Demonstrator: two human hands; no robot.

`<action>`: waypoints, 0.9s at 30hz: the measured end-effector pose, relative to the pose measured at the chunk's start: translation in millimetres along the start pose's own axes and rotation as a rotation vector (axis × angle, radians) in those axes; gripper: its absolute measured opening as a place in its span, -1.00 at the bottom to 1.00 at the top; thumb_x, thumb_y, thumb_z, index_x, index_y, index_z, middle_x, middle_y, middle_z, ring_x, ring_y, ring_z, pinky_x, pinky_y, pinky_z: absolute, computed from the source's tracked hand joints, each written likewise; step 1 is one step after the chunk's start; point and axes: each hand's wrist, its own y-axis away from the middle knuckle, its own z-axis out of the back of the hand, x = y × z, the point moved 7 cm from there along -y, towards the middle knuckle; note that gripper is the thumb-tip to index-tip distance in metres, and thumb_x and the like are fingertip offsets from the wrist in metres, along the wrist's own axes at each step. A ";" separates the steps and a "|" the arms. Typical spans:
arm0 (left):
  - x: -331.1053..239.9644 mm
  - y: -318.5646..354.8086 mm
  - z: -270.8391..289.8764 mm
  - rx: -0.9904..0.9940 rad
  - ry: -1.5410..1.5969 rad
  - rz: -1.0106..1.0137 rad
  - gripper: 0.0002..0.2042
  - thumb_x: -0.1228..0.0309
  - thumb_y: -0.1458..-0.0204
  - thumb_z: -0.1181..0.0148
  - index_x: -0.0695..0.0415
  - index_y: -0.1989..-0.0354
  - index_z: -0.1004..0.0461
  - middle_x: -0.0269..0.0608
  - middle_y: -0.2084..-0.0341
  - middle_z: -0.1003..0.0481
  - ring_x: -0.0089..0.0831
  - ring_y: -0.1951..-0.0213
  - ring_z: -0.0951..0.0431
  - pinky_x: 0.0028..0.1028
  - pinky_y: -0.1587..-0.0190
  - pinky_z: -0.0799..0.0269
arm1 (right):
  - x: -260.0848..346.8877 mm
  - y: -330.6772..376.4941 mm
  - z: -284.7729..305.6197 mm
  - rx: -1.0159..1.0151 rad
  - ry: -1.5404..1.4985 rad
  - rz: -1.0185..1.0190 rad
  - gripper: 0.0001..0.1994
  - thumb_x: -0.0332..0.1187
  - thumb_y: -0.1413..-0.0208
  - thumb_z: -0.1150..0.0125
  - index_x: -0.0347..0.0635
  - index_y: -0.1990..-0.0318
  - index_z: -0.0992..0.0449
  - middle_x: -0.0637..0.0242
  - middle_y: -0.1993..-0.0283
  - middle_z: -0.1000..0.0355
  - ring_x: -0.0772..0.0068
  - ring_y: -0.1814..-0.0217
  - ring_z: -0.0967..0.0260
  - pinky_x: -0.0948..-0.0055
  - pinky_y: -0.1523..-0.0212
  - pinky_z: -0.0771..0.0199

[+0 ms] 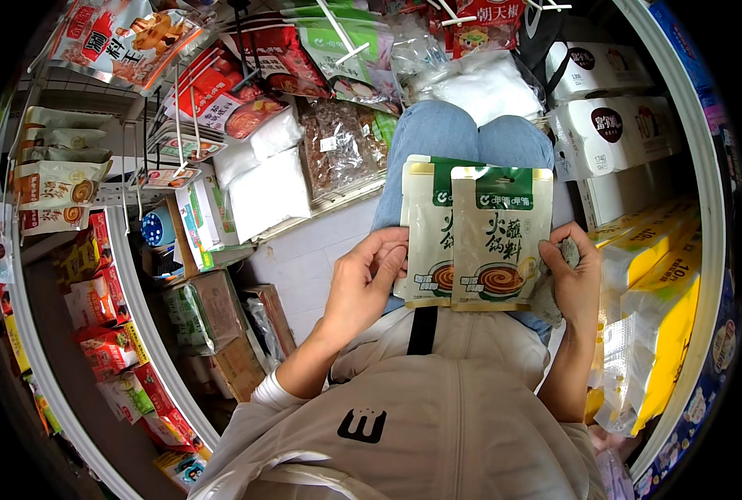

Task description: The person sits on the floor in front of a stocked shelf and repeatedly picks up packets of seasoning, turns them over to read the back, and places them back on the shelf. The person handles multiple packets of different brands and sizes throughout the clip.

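Two green-and-cream sauce pouches, each with a picture of a bowl of brown sauce, are held over my lap. The front sauce pouch (502,242) overlaps the rear sauce pouch (421,225), which shows along its left side. My left hand (362,279) is closed on the rear pouch's left edge, thumb in front. At the front pouch's right edge, my right hand (577,271) is closed, with a grey cloth (544,298) bunched against its fingers and palm. Below the pouches are my knees in blue jeans (437,137).
Hooks at the upper left carry cream pouches (58,179) and a large seasoning bag (129,42). Ahead, red and green bags and white packs (271,187) fill a low shelf. Tissue packs (608,129) and yellow packages (662,300) stand on the right. Boxes (200,312) sit at left.
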 end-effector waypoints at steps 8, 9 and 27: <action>4.4 -0.9 -7.6 0.092 0.131 0.017 -0.72 0.57 -0.26 -0.02 0.29 -0.13 -0.37 -0.25 0.19 -0.55 -0.61 0.29 -0.50 -0.57 0.18 -0.46 | 5.1 0.5 -4.2 -0.004 0.035 -0.051 -0.89 -0.57 -0.07 -0.22 -0.28 0.41 -0.39 0.48 0.49 -0.31 0.68 0.39 -0.17 0.62 0.35 -0.23; 2.6 0.7 -14.8 0.133 0.204 0.040 -0.69 0.58 -0.25 -0.03 0.29 -0.16 -0.33 -0.24 0.15 -0.54 -0.60 0.27 -0.51 -0.57 0.16 -0.47 | 4.0 0.8 -7.7 -0.002 0.011 -0.045 -0.90 -0.57 -0.06 -0.22 -0.27 0.41 -0.40 0.47 0.49 -0.32 0.68 0.39 -0.18 0.61 0.34 -0.24; -58.4 61.2 -115.8 0.663 -0.324 -0.699 -0.38 0.29 0.02 -0.31 0.23 -0.23 -0.28 0.05 -0.09 -0.30 -0.02 -0.06 -0.38 -0.17 -0.11 -0.35 | -2.1 3.7 -33.2 0.612 -1.239 -0.078 -0.58 -0.24 -0.20 -0.10 -0.44 -0.05 -0.42 0.08 0.13 -0.46 0.36 0.13 -0.42 0.51 0.10 -0.44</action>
